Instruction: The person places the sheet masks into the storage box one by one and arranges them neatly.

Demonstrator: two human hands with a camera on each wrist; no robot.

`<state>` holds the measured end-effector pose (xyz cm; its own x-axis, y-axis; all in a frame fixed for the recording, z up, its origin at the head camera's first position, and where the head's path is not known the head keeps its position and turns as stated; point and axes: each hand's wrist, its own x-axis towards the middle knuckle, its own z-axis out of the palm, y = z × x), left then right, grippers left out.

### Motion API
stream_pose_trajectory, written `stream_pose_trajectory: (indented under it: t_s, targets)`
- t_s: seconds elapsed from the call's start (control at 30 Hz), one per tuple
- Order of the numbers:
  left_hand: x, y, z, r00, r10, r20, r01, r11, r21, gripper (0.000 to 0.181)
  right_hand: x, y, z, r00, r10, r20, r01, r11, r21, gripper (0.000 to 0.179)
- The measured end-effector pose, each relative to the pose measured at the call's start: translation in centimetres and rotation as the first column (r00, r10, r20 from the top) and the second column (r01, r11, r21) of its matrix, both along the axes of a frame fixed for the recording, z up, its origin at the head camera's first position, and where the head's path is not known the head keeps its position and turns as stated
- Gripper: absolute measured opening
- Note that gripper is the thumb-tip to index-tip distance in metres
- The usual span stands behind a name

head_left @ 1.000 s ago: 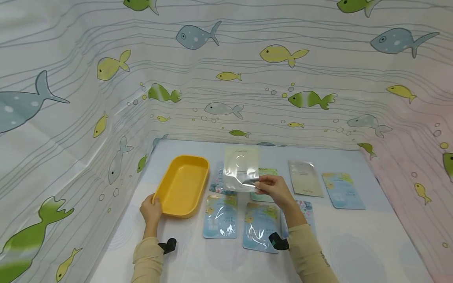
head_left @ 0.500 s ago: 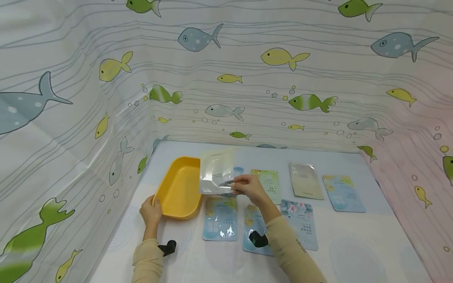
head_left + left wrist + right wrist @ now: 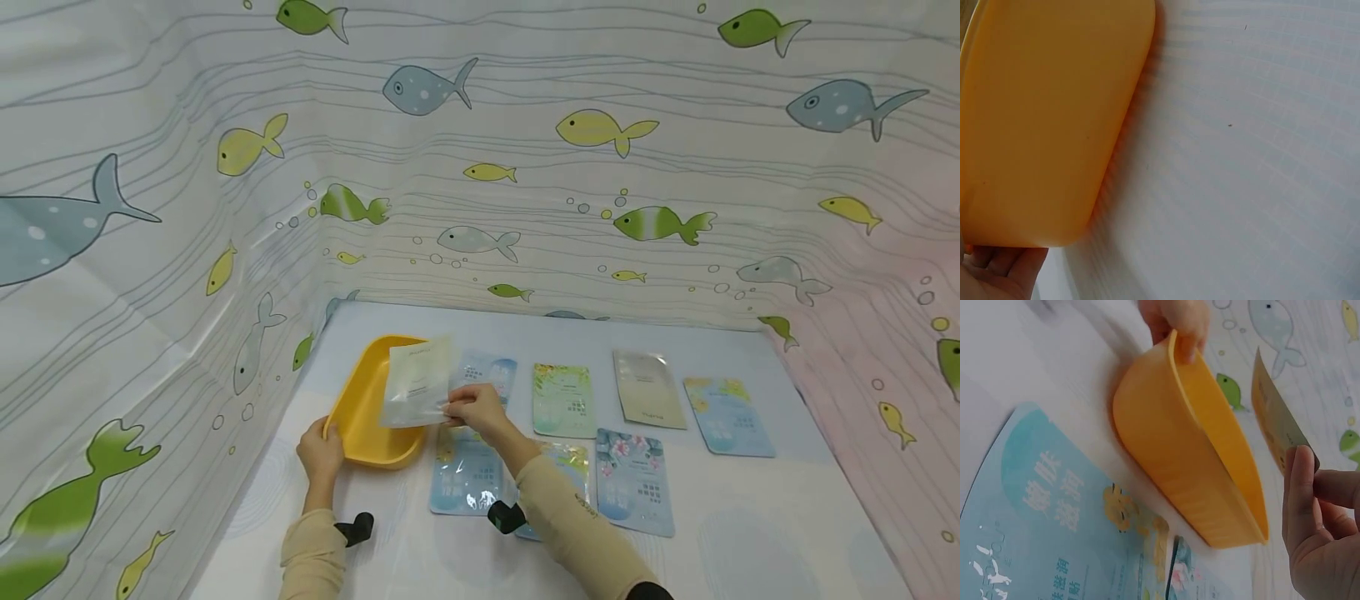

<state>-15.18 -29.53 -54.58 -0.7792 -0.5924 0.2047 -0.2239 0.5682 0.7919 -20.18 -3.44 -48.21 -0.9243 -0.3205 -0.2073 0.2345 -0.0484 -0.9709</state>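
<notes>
A yellow plastic tray (image 3: 358, 414) stands at the left of the table, and my left hand (image 3: 321, 450) grips its near left corner, thumb over the rim. In the left wrist view the fingers (image 3: 1025, 265) lie against the tray's outside wall. My right hand (image 3: 480, 410) pinches a silvery-cream sachet (image 3: 417, 383), which looks like a sheet mask packet, by its lower right corner. That packet hangs above the right part of the tray, apart from it in the right wrist view, where my right hand (image 3: 1322, 519) holds its edge between thumb and fingers.
Flat packets lie on the table: a blue one (image 3: 467, 479) beside the tray, a floral one (image 3: 636, 483), a green one (image 3: 562, 400), another silvery one (image 3: 648, 389) and a blue one (image 3: 727, 417) at the right. A fish-patterned curtain (image 3: 540, 192) rises behind.
My right hand has carried the silvery packet leftward from over the middle packets to over the tray. The green and floral packets are now uncovered. My left hand keeps its grip on the tray.
</notes>
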Motion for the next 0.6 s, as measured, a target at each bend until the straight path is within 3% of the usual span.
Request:
stream_pose_trajectory:
  t_s: [0.3,0.37,0.6]
  targets:
    - [0.0,-0.1,0.1,1.000,0.001,-0.012,-0.001,1.000,0.004,0.025,0.5,-3.5,0.3,0.999,-0.014,0.044,0.012,0.998,0.059,0.014]
    - [0.0,-0.1,0.0,1.000,0.004,-0.023,-0.004,1.000,-0.012,0.024,0.2,-4.3,-0.6,0.998,-0.032,0.048,0.028,0.996,0.088,0.012]
    - [0.1,0.1,0.0,0.999,0.010,-0.049,-0.011,1.000,-0.025,0.022,0.2,-6.1,-1.4,0.997,-0.067,0.034,0.058,0.976,0.211,0.007]
